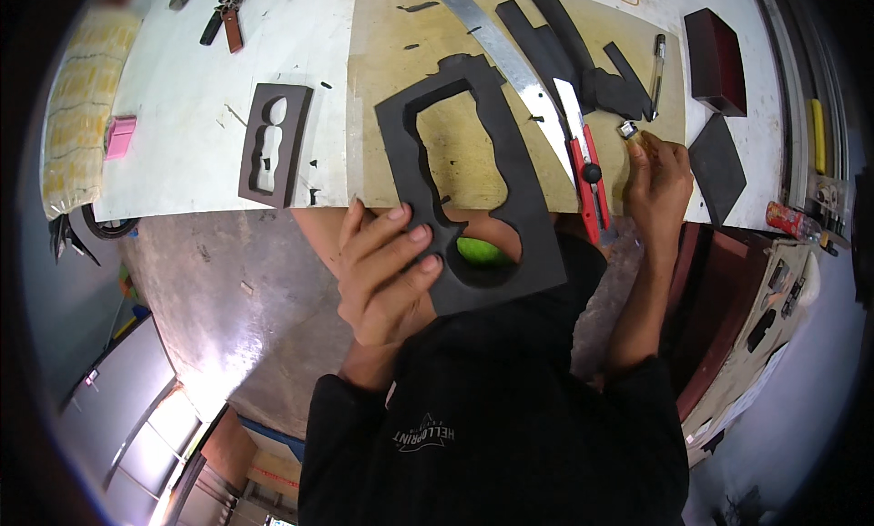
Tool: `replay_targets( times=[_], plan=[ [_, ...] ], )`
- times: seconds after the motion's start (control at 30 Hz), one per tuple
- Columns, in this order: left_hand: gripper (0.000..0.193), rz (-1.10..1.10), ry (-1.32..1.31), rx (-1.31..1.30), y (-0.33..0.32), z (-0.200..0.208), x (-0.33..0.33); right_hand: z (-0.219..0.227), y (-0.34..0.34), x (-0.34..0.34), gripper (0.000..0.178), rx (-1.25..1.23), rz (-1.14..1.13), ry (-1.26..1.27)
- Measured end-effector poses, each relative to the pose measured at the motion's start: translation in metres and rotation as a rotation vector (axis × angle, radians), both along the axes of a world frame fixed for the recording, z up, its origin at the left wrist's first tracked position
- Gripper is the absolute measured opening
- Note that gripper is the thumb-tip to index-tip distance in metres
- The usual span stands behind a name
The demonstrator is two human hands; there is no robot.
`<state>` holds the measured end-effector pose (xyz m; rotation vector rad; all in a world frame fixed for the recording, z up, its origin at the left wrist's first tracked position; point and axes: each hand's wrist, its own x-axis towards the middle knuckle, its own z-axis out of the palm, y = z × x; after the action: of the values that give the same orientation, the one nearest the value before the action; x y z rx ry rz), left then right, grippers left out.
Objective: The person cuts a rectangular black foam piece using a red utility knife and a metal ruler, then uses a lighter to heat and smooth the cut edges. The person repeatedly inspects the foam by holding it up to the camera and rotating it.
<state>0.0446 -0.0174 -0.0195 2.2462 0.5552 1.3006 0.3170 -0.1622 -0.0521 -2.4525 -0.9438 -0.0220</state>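
Note:
My left hand (387,271) grips the lower left side of a black foam insert (535,244). The foam is a thick rectangular block with a wavy-edged opening cut through it; its upper end lies over the tan cutting mat (387,143) and its lower end reaches past the table edge. In my right hand (660,175), at the mat's right side, a lighter (628,130) is held between thumb and fingers, its metal top showing. A red utility knife (588,184) with its blade out lies between the foam and my right hand, beside a steel ruler (492,48).
Black foam offcuts (555,48) and a pen (657,75) lie at the mat's far right. Beyond them stand a dark red box (715,61) and a black flat piece (717,171). A smaller foam insert (296,153) and keys (228,20) lie left.

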Motion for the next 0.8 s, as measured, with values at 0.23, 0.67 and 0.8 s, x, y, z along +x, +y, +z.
replay_targets(
  times=[0.23, 0.67, 0.8],
  plan=[
    [0.030, -0.008, 0.002, 0.027, -0.002, -0.006, 0.001, 0.016, 0.002, -0.023, 0.006, 0.242, 0.064, 0.179],
    [0.026, -0.127, -0.006, 0.045, -0.008, -0.006, 0.010, 0.047, 0.008, -0.097, 0.028, 0.669, 0.318, 1.325],
    [0.025, 0.038, -0.276, -0.206, -0.019, -0.022, 0.025, 0.060, 0.018, -0.099, 0.018, 0.593, 0.297, 1.254]
  ],
)
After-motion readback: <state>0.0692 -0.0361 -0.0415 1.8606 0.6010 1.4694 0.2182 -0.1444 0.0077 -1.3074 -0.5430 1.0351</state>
